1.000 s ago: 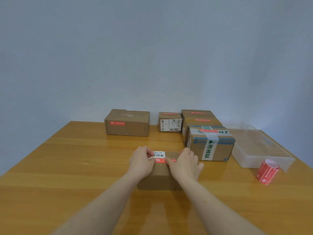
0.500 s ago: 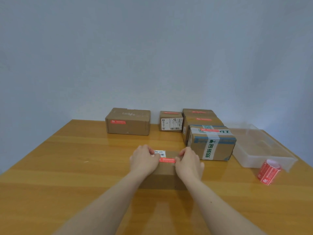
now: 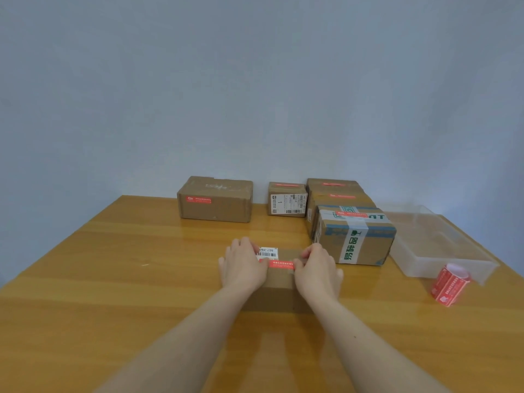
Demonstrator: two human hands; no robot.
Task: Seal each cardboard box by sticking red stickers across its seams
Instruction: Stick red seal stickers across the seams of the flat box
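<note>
The red sticker (image 3: 281,264) ran crosswise between both hands; left hand (image 3: 243,266) and right hand (image 3: 318,270) pressed its ends onto the box (image 3: 279,282), fingers fairly flat.

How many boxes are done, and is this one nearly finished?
Five boxes at the back, like the taped box, already wear red stickers. Both hands, left hand and right hand, press a red sticker onto the near box. No unstickered boxes are visible.

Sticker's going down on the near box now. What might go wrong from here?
The sticker lies just under the barcode label; smoothing upward might cover it. Both hands hide its ends, so wrinkles there would go unseen. The roll sits near the table's right edge and may get knocked off.
</note>
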